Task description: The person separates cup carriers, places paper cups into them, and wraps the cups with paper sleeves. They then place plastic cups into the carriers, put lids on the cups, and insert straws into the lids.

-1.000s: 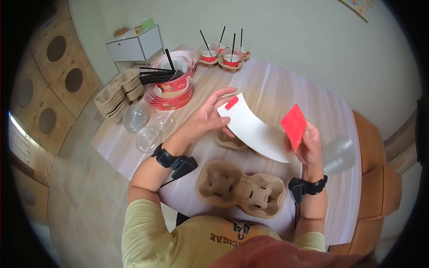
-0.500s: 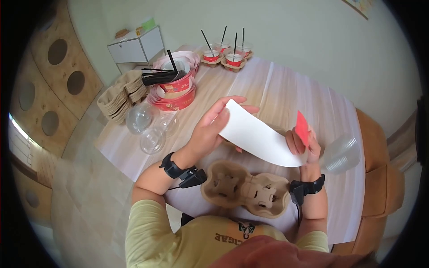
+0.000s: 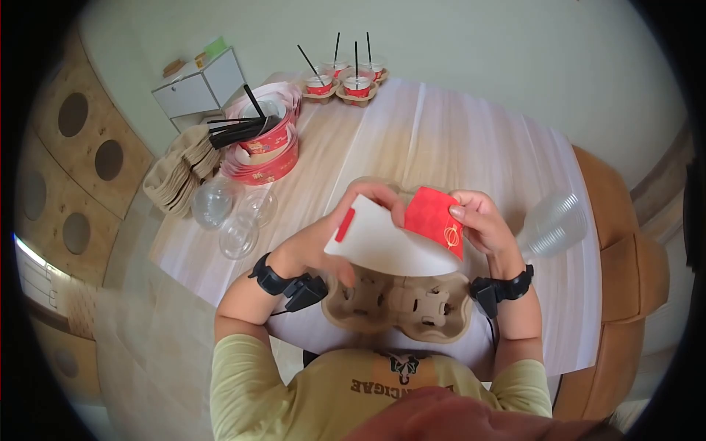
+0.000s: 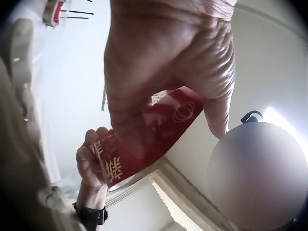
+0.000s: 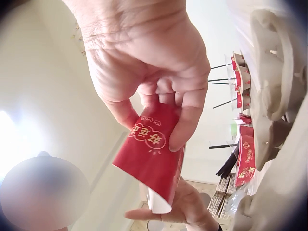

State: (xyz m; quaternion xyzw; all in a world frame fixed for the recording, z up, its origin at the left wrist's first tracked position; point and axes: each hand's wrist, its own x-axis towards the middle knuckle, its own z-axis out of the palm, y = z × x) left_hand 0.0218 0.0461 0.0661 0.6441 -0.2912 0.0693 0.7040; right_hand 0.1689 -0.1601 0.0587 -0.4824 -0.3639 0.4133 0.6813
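Note:
In the head view, a curved paper strip [image 3: 386, 246] has its white inside facing up, and its right end is folded over, showing red with a gold lantern. My right hand [image 3: 489, 226] pinches that red end between thumb and fingers. My left hand [image 3: 312, 246] is at the other end, thumb apart from the strip, one finger reaching over its upper edge. In the left wrist view, the left hand's fingers lie along the printed red face [image 4: 166, 130]. The right wrist view shows the right hand [image 5: 144, 62] gripping the bent strip [image 5: 149, 144]. A pulp cup carrier [image 3: 430, 320] lies below.
Stacked clear cups [image 3: 551, 226] lie to the right. At left are clear lids [image 3: 239, 235], stacked carriers [image 3: 175, 180], red sleeves [image 3: 265, 173] and black straws [image 3: 234, 134]. Cups with straws [image 3: 357, 88] stand in carriers at the back. Part of another carrier shows behind the hands.
The strip's right end has turned to show its broad red face. My left thumb has come away from the strip, and the hands are closer together. The head view has shifted.

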